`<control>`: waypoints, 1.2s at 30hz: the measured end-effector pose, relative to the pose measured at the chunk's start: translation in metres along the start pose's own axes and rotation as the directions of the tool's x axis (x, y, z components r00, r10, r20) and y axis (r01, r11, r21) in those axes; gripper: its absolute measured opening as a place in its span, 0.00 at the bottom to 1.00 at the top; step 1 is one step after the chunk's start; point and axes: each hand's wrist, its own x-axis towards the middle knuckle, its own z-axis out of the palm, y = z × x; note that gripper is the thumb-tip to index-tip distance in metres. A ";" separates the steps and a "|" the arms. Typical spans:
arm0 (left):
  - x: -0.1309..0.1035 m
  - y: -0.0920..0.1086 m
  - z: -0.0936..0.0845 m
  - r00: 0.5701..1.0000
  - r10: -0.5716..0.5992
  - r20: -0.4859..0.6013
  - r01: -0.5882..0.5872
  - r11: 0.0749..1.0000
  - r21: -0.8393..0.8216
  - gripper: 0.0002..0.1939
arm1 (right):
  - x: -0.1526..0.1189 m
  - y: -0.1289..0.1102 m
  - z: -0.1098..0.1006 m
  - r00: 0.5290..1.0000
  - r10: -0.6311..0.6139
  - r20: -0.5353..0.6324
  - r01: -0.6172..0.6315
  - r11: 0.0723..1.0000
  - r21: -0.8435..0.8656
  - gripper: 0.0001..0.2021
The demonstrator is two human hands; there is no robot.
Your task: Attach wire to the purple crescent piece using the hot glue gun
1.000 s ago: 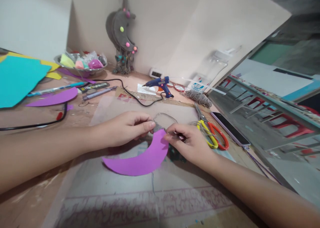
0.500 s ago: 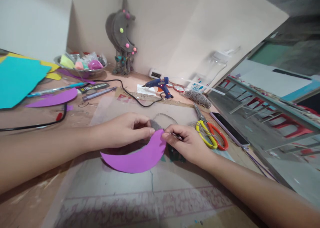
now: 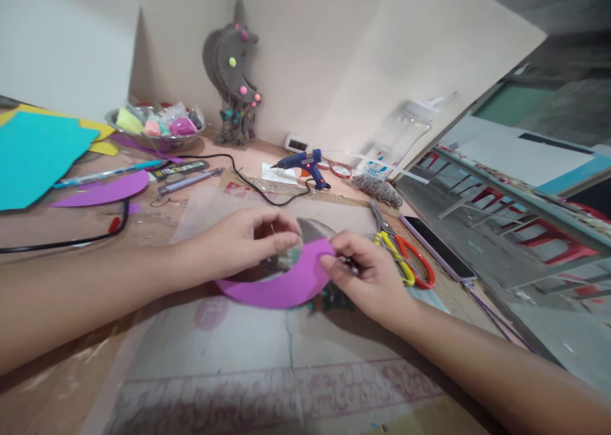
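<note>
Between the right-hand fingers [image 3: 357, 249], upper end of the purple crescent [image 3: 292, 288].

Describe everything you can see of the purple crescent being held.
The purple crescent is a thin, smooth piece, apparently foam or paper. It curves over the plastic sheet from an upper right end, pinched by the right hand, down and round to the left, where its tip seems hidden by the left hand. Whether the left hand touches it is unclear.

Bare forearms [image 3: 114, 288] are slanting inward, left hand [image 3: 251, 241] is curling, right hand [image 3: 372, 279] is pinching, thumbs [image 3: 279, 244] are pointing toward each other
</note>
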 end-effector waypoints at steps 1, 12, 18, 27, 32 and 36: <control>0.000 0.002 -0.001 0.994 0.013 -0.108 -0.009 1.000 0.030 0.11 | -0.001 -0.001 -0.002 0.992 -0.036 -0.121 0.029 0.998 -0.054 0.09; -0.008 0.007 0.002 0.994 0.080 0.068 -0.097 0.952 0.290 0.15 | -0.001 0.010 0.000 0.870 -0.472 0.144 0.459 0.667 -0.587 0.07; -0.006 0.006 0.002 0.997 0.065 0.051 -0.076 0.965 0.251 0.19 | 0.000 0.011 0.004 0.830 -0.489 0.270 0.537 0.567 -0.624 0.09; -0.004 0.007 0.003 1.000 0.031 0.007 -0.031 0.932 0.362 0.15 | -0.001 0.008 0.003 0.921 -0.379 0.093 0.371 0.776 -0.510 0.14; -0.005 0.004 0.001 0.996 0.082 0.031 -0.087 0.899 0.430 0.16 | 0.002 0.012 -0.001 0.982 -0.179 0.063 0.189 0.891 -0.414 0.17; -0.006 0.005 0.002 0.991 0.092 0.100 -0.124 0.909 0.398 0.14 | 0.004 0.005 0.002 0.992 -0.078 0.096 0.103 0.953 -0.285 0.08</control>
